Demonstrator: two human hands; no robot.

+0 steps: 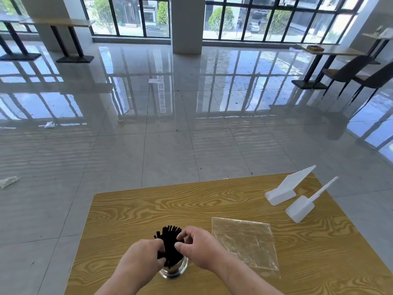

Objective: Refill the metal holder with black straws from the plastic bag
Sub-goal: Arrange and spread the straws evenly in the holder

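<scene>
- Straws (170, 241), black, one bundle: stand in the metal holder (174, 271) near the table's front edge, at 6 o'clock in the view. Lower ends sit inside the cup; upper ends fan out toward 12 o'clock. Long axis near upright, leaning slightly away from the wearer.
- Metal holder: shiny, round, upright on the wooden table (148, 209); only its lower wall and base show beneath the hands. Judged to be already loaded, with the bundle being settled and evened.
- Left hand (142, 260): at 9 o'clock of the bundle, fingers closed around the straws' lower-middle, apparently to keep them gathered and stop them splaying.
- Right hand (197, 248): at 3 o'clock of the bundle, thumb and forefinger pinched on straws near the top, other fingers curled; likely nudging strays into line.
- Plastic bag (244, 243): clear, flat, looks empty, at 3 o'clock of the holder, just beside the right wrist; set aside within reach.
- White scoops, two (282, 190) (299, 207): at 2 o'clock, far right corner, well apart from the holder, handles pointing to 1 o'clock.
</scene>
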